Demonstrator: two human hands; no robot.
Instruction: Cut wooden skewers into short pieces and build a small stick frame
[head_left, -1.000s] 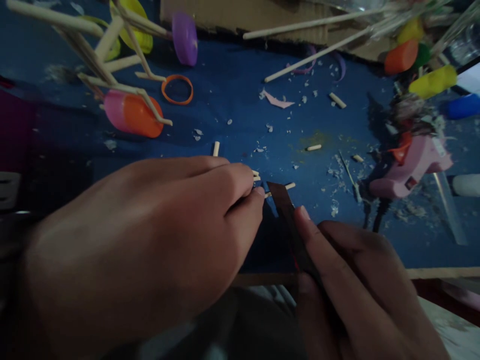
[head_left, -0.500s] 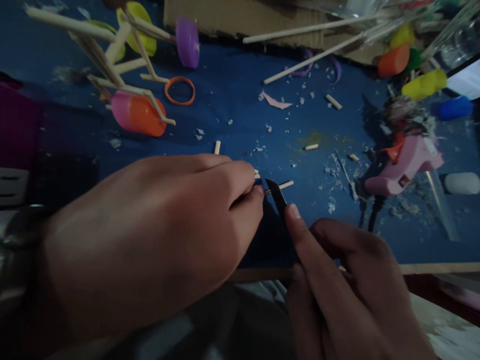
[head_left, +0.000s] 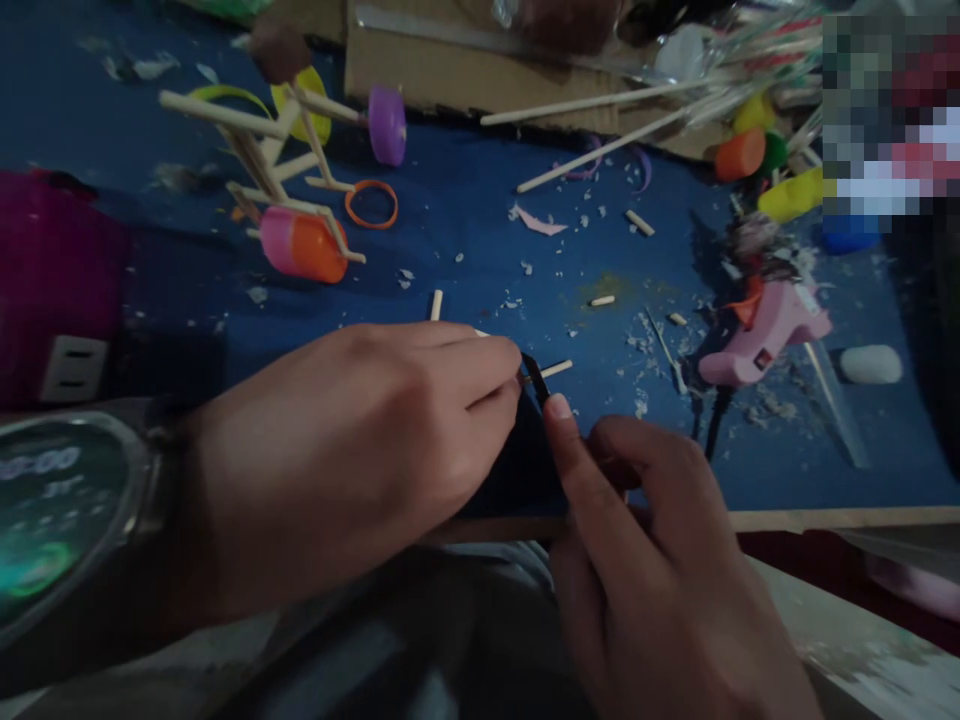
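My right hand [head_left: 645, 540] is closed round a craft knife, its index finger laid along the back of the dark blade [head_left: 535, 378]. The blade's tip is close to the fingertips of my left hand [head_left: 375, 450], which is closed and pressed down near the table's front edge. From under those fingertips a thin wooden stick [head_left: 556, 369] pokes out to the right, beside the blade. Another short wooden stick [head_left: 436, 305] shows beyond my left knuckles. My left fingers hide most of what they pinch. A watch [head_left: 67, 530] is on my left wrist.
At the back left stands a stick frame [head_left: 255, 140] with coloured bottle caps. A pink glue gun [head_left: 765, 335] lies to the right, among glue scraps. Long wooden sticks [head_left: 592, 150] extend from a plastic bag near cardboard [head_left: 450, 70]. A magenta box [head_left: 52, 280] is at far left.
The camera view has shifted, bringing the watch into sight. The knife blade has come closer to my left fingertips and the thin stick. Both hands keep their hold.
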